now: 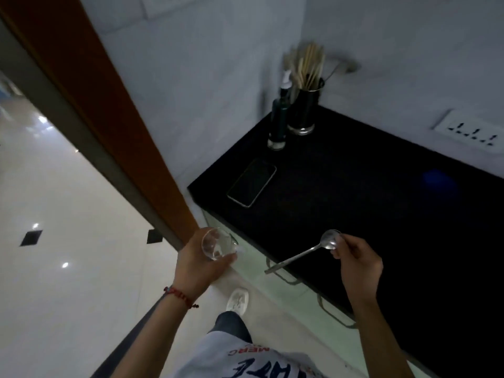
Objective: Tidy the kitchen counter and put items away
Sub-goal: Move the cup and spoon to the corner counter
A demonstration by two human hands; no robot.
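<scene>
My left hand (196, 266) is shut around a clear drinking glass (218, 243), held just off the near left corner of the black counter (354, 192). My right hand (357, 264) pinches a steel spoon (302, 252) at its bowl end, with the handle pointing left and down past the counter's front edge. A phone (251, 182) lies face up on the counter near the left edge. At the back left corner stand a dark bottle (278, 124) and a steel holder (304, 107) full of wooden sticks and utensils.
A brown door frame (109, 124) runs diagonally at the left, with shiny white floor (54, 203) beyond it. Cabinet fronts with metal handles (283, 276) sit under the counter. A socket panel (471, 130) is on the right wall. My shoe (237, 300) stands beside the cabinets.
</scene>
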